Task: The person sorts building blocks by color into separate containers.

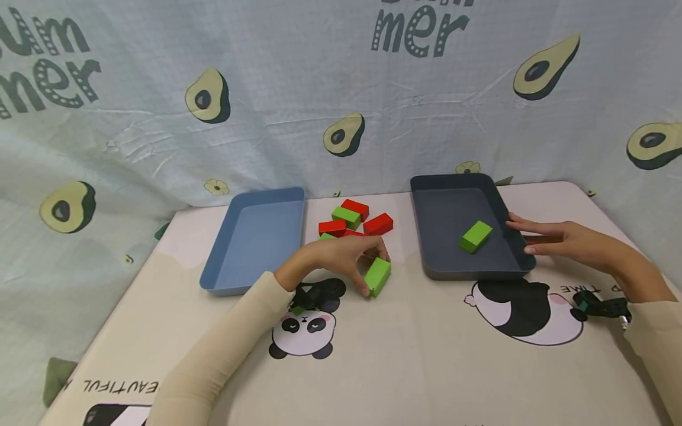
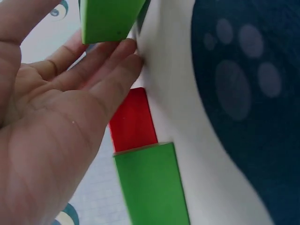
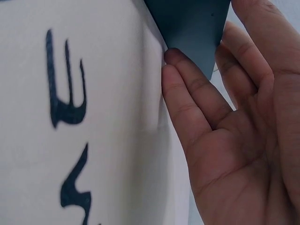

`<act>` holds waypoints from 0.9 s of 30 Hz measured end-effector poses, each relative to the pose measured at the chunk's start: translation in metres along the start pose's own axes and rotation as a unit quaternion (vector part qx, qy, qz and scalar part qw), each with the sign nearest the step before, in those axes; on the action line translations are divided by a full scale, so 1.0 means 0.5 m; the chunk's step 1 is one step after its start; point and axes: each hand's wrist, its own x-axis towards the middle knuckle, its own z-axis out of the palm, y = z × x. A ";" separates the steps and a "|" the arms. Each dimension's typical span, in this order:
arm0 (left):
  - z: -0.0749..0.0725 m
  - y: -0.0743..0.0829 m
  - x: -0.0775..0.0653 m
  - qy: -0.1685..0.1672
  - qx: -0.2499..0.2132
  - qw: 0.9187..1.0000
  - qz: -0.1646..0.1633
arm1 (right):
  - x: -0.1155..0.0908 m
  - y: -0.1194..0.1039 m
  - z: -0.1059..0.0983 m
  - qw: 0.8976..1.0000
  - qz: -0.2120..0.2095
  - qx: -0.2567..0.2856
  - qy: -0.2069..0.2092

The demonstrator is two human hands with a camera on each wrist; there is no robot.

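Note:
My left hand (image 1: 343,260) pinches a green block (image 1: 378,277) between thumb and fingers, over the table between the two trays. In the left wrist view the same green block (image 2: 110,21) shows at the top, held at the fingers. At the dark grey tray (image 1: 434,236), my right hand (image 1: 567,242) touches the right outer wall with fairly straight fingers. Its fingers (image 3: 187,103) rest against the tray wall (image 3: 192,33) in the right wrist view. Inside that tray lies another green block (image 1: 475,236).
Behind my left hand is a loose group of red blocks (image 1: 379,224) and green blocks (image 1: 346,216), partly hidden by it. A blue tray (image 1: 266,236) stands to the left. A patterned cloth (image 1: 288,89) hangs along the table's back edge.

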 end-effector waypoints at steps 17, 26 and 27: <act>0.007 -0.022 0.007 0.002 -0.076 0.997 0.009 | 0.001 0.010 -0.004 1.000 0.009 -0.012 -0.004; 0.008 -0.027 0.005 0.010 -0.107 0.994 -0.011 | 0.003 0.010 -0.001 1.000 0.003 -0.004 -0.002; 0.008 -0.027 0.004 0.010 -0.110 0.994 -0.011 | 0.003 0.010 -0.001 1.000 0.000 -0.001 -0.004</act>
